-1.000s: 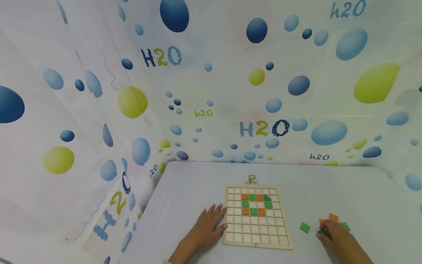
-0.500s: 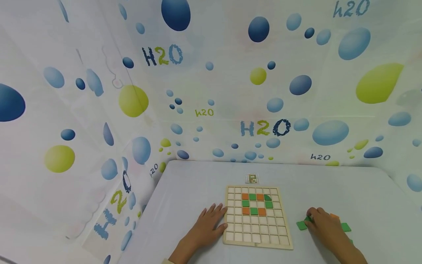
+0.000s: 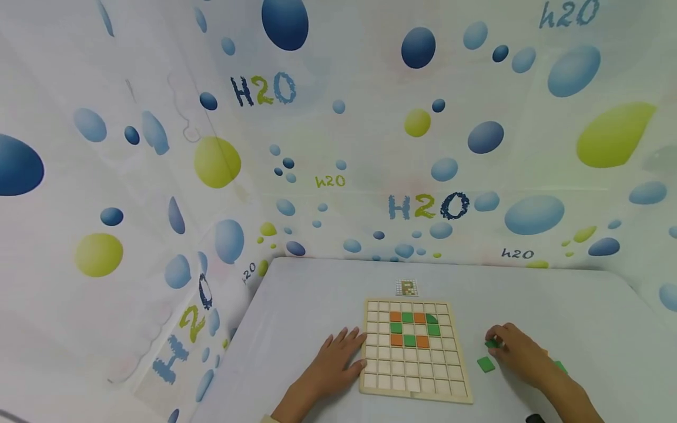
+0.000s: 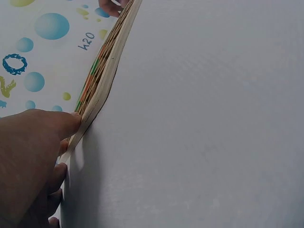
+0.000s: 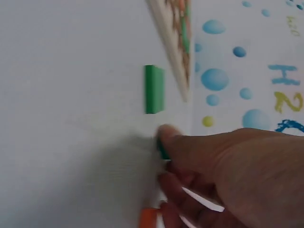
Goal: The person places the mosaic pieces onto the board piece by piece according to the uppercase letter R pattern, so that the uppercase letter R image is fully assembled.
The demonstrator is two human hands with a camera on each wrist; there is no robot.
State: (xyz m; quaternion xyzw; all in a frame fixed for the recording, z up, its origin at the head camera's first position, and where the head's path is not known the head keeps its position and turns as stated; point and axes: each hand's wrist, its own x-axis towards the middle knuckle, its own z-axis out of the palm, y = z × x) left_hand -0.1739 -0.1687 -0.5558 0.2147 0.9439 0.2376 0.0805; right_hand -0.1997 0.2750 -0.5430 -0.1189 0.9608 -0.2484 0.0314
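Observation:
A wooden grid board [image 3: 418, 371] lies on the table with orange and green tiles [image 3: 396, 340] set in a ring in its upper cells. My left hand [image 3: 334, 365] rests flat at the board's left edge, thumb and fingertips touching the frame [image 4: 102, 90]. To the right of the board, my right hand [image 3: 515, 351] pinches a green tile [image 3: 492, 343] between thumb and fingers; the right wrist view shows only a sliver of it. A loose green square tile [image 5: 153, 89] lies between that hand and the board.
Partly hidden behind the right hand and forearm lie an orange tile [image 5: 148, 218] and another green tile [image 3: 560, 367]. A small pattern card [image 3: 406, 287] lies beyond the board. A printed curtain [image 3: 359, 147] hangs along the table's back and left side.
My right hand has moved left from the loose tile pile toward the board, taking up a green tile. The left hand stays at the board's edge.

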